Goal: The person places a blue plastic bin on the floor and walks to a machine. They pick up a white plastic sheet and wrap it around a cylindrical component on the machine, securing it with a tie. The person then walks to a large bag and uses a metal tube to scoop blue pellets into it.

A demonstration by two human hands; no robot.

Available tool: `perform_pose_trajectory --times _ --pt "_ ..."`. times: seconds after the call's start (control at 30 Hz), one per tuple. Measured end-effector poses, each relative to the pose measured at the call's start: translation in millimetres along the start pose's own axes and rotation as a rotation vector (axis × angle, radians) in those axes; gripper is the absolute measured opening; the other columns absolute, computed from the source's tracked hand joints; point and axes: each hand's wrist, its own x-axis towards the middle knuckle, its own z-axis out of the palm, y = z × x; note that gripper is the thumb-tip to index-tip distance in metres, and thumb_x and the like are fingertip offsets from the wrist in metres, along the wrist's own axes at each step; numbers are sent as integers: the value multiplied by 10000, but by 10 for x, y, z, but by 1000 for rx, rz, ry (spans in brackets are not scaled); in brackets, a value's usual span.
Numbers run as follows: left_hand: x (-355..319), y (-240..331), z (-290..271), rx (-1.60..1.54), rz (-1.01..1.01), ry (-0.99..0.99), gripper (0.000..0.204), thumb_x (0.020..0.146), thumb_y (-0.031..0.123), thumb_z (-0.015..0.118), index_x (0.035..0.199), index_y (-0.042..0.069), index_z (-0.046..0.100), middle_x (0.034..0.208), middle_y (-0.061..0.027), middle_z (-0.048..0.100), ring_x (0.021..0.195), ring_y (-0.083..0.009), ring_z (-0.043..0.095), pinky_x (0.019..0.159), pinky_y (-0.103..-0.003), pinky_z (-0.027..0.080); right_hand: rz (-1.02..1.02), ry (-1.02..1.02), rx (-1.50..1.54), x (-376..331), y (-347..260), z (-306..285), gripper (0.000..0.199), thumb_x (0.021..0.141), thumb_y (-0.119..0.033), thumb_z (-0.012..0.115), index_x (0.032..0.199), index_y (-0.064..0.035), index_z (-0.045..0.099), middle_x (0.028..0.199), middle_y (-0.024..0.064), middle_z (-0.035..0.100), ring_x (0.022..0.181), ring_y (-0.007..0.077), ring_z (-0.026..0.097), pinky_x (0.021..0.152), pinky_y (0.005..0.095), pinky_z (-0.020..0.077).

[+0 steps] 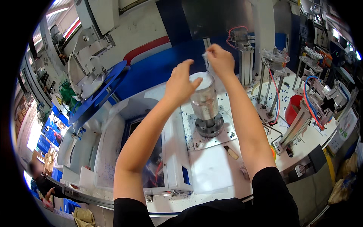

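Note:
In front of me stands a shiny metal cylinder [204, 104] with a whitish top, upright on a dark round flange [209, 126]. A square metal plate [221, 140] lies under the flange. At the cylinder's far right rim, my right hand [222, 61] pinches a thin, limp white strip [205, 60], cloth or film, which hangs down to the top. Beside the upper left of the cylinder is my left hand [180, 84], its fingers spread and nothing in it. Whether its thumb touches the rim, I cannot tell.
A knife-like tool with a wooden handle [231, 152] lies before the plate, near a white sheet [211, 170]. Left is an open white bin [109, 151]; behind it, a tilted blue disc [102, 92]. Metal fixtures [274, 62] and a red container [293, 109] stand right.

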Motion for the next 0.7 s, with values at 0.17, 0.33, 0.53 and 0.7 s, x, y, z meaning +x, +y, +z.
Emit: perform_pose_trajectory --times 0.17,0.33,0.53,0.7 --pt "412 -422 122 -706 -270 -403 593 807 320 713 1288 67 476 1304 -184 501 1233 -294 462 1005 -321 377 -416 -127 -67 -84 -364 22 88 808 -141 629 878 -145 681 838 57 668 703 220 652 600 294 496" --pt "536 -495 292 -868 -285 -438 234 927 158 556 1131 48 587 890 1 589 801 -98 555 718 -258 473 -196 -106 149 15 -395 -103 149 799 -75 644 935 -98 703 855 65 683 693 164 658 604 254 486" --pt "520 -582 472 -655 -233 -146 118 926 146 543 963 45 590 837 -16 583 780 -106 517 707 -253 434 97 -289 587 -97 -227 -349 288 809 -45 610 1084 -97 674 658 -25 540 594 53 496 575 199 410" --pt "395 -730 225 -410 -237 -94 100 927 146 547 914 47 546 795 -3 533 764 -104 464 697 -237 390 420 218 1105 -446 -153 -592 253 869 -40 548 1112 -48 622 774 -33 553 665 50 501 599 189 403"
